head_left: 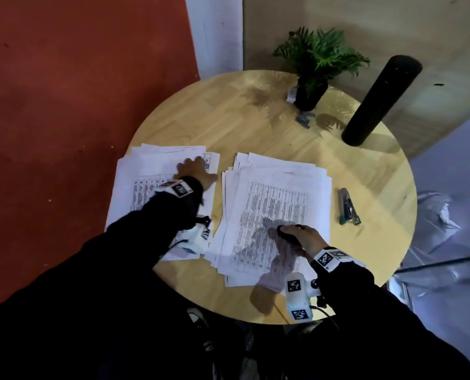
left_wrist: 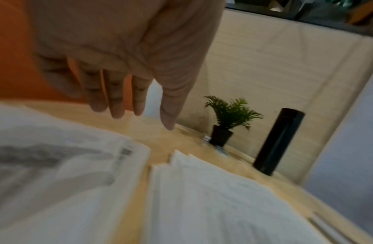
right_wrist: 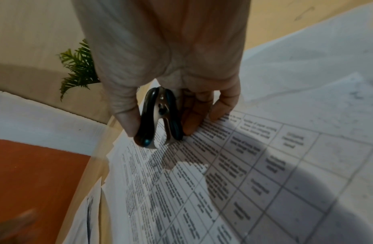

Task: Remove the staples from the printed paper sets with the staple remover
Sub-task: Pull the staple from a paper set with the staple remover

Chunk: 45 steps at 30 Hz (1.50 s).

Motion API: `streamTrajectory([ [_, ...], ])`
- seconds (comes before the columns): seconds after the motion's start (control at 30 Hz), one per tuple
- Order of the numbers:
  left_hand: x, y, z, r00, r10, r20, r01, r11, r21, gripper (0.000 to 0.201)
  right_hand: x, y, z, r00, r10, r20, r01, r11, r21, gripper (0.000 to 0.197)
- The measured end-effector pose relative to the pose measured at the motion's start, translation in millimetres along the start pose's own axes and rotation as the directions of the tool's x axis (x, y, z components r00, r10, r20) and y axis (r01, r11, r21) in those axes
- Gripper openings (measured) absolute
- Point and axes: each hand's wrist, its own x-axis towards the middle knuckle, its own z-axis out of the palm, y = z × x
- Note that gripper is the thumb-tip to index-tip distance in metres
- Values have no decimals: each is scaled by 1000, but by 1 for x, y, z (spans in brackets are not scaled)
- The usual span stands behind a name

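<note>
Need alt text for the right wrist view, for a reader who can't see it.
A right hand pinches a black staple remover between thumb and fingers, its metal claws pointing down just over a printed table page on a paper stack. A green plant and orange floor show behind, at the left.

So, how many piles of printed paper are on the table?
2. One pile lies on the left, under the left hand. The other pile lies right of it, under the right hand, which holds the staple remover.

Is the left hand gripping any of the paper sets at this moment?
No: the left hand hangs with straight, spread fingers above the left paper stack, holding nothing.
</note>
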Motion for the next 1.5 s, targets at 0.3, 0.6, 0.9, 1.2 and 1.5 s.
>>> streamTrajectory([
  [0.3,-17,58,73,980,-129,152,143,986,-88,79,-7,0,1,999,-39,12,39,999,32,22],
  [0.6,-8,55,78,933,-234,274,307,914,-266,42,-14,-1,-3,997,-66,38,63,995,81,15],
  [0.9,-23,42,77,929,-95,357,198,944,-263,67,-11,1,-2,999,-50,14,49,996,78,19],
  [1.2,-38,34,31,964,262,-39,-215,686,-696,40,-27,-57,-43,954,-286,-87,299,904,305,13],
  [1.5,-73,45,-73,859,443,-257,-460,445,-768,23,-89,-152,-77,790,-602,116,499,742,448,73],
])
